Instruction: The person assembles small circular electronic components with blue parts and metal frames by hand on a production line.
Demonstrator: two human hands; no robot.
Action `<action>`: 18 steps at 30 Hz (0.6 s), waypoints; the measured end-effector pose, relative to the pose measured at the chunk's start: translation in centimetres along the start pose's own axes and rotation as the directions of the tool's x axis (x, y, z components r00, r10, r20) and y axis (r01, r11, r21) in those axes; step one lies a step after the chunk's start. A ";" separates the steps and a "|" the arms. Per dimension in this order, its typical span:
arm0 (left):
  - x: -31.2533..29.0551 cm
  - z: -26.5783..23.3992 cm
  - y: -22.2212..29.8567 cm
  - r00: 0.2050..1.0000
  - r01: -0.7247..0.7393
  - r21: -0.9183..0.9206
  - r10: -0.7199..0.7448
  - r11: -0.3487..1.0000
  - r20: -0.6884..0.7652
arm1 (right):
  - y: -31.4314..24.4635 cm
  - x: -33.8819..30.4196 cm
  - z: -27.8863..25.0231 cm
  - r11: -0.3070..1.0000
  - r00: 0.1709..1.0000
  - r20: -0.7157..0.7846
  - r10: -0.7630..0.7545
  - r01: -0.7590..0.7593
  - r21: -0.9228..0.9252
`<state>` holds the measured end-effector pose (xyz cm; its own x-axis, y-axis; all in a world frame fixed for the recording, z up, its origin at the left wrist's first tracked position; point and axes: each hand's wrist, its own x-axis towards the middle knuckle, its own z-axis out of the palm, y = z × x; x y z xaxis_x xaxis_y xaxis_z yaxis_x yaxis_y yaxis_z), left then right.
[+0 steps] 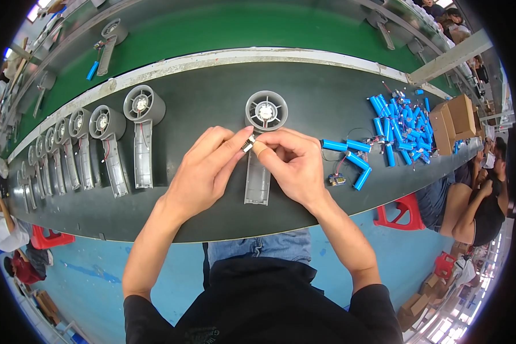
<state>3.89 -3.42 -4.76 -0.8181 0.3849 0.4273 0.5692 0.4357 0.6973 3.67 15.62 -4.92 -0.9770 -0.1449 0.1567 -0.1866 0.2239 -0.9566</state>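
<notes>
Pinched between the fingertips of my left hand [203, 166] and my right hand [292, 163] is a small white connector [249, 143] with dark stripes. Both hands are closed on it, above a grey fan housing [266, 110] with a round spoked head. The housing's open handle shell [258, 183] points toward me, partly covered by my fingers. Just right of my right hand lie blue cylindrical batteries [358, 163] joined by wires to a small circuit board [337, 179]. Any wire running from the connector is hidden by my fingers.
A row of similar grey fan housings [143, 106] curves along the left of the dark table [206, 86]. A heap of blue batteries [404, 126] lies at the right beside an open cardboard box [450, 121]. Beyond a pale rail runs a green conveyor [212, 34] carrying more housings.
</notes>
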 end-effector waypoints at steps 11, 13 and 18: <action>0.0 -0.5 0.4 0.997 0.049 -0.044 -0.046 0.998 0.068 | 0.7 0.0 0.2 0.947 0.955 -0.089 -0.282 0.263 -0.184; 0.0 -0.3 0.4 0.997 0.046 -0.028 -0.044 0.999 0.066 | 0.7 0.0 0.3 0.927 0.940 -0.088 -0.329 0.303 -0.221; -0.1 -0.5 0.3 0.996 0.040 -0.020 -0.038 0.999 0.080 | 0.5 0.2 0.4 0.882 0.911 -0.070 -0.406 0.371 -0.289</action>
<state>4.10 -3.72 -4.26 -0.8299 0.4320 0.3531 0.5346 0.4346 0.7248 3.42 15.34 -5.50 -0.8216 -0.1558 0.5483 -0.5571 0.4227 -0.7148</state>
